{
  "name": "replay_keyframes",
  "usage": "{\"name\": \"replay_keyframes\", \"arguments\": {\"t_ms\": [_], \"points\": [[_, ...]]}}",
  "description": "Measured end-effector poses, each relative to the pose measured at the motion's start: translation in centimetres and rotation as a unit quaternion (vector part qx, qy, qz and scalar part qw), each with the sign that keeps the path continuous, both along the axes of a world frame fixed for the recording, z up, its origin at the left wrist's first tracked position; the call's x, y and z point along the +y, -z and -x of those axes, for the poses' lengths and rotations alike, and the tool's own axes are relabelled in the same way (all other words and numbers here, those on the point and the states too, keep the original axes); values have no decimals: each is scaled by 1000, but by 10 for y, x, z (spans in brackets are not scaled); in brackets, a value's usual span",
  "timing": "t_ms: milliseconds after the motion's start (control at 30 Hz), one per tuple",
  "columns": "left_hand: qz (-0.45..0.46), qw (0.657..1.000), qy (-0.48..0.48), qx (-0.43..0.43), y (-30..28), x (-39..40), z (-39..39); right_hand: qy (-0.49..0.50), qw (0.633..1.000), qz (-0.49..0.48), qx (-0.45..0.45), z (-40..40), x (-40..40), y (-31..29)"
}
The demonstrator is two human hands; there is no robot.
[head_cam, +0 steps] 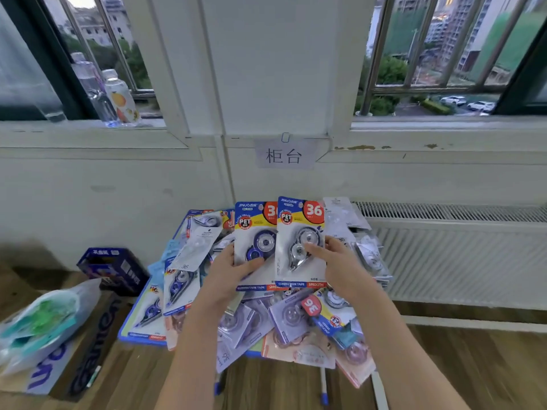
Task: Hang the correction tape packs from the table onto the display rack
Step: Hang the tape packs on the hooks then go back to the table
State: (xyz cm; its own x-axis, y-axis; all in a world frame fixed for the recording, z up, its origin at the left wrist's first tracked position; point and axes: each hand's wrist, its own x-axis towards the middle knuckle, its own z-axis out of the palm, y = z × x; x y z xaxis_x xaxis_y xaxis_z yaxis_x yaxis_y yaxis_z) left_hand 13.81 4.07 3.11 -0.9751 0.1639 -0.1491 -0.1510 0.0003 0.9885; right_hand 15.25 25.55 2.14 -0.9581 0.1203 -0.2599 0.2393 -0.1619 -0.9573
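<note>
I hold two correction tape packs upright above a heap of packs on a small blue table. My left hand grips the blue-dispenser pack by its lower left part, thumb across the front. My right hand pinches the grey-dispenser pack at its right edge, thumb on the blister. The right pack overlaps the left one slightly. Both show a red "36" label at the top. No display rack is in view.
A white wall with a paper sign rises behind the table. A radiator stands to the right, a dark blue crate to the left. A cardboard box with a plastic bag sits at lower left. Bottles stand on the window sill.
</note>
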Motion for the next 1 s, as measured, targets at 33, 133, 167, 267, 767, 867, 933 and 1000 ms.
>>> {"name": "replay_keyframes", "arguments": {"t_ms": [33, 133, 167, 267, 767, 867, 933, 1000], "points": [[-7, 1000, -1, 8, -6, -2, -1, -1, 1000, 2, 12, -4, -3, -7], [-55, 998, 7, 12, -24, -8, -5, 21, 998, 25, 51, -19, -10, -25], [-73, 997, 13, 14, -29, -10, -6, 29, 997, 19, 65, -28, -12, -32], [-98, 994, 27, 26, -41, -14, -13, 76, 992, -8, 105, -59, -18, -48], [-144, 920, 362, 51, -82, 118, -135, 434, 880, -53, 184, -310, 18, -104], [-149, 888, 434, 27, -90, 155, -191, 496, 841, -54, 208, -384, 20, -113], [-156, 866, 476, 5, -94, 176, -236, 538, 813, -72, 209, -436, 20, -117], [-161, 845, 509, -15, -96, 194, -288, 582, 783, -79, 205, -493, 20, -117]]}}
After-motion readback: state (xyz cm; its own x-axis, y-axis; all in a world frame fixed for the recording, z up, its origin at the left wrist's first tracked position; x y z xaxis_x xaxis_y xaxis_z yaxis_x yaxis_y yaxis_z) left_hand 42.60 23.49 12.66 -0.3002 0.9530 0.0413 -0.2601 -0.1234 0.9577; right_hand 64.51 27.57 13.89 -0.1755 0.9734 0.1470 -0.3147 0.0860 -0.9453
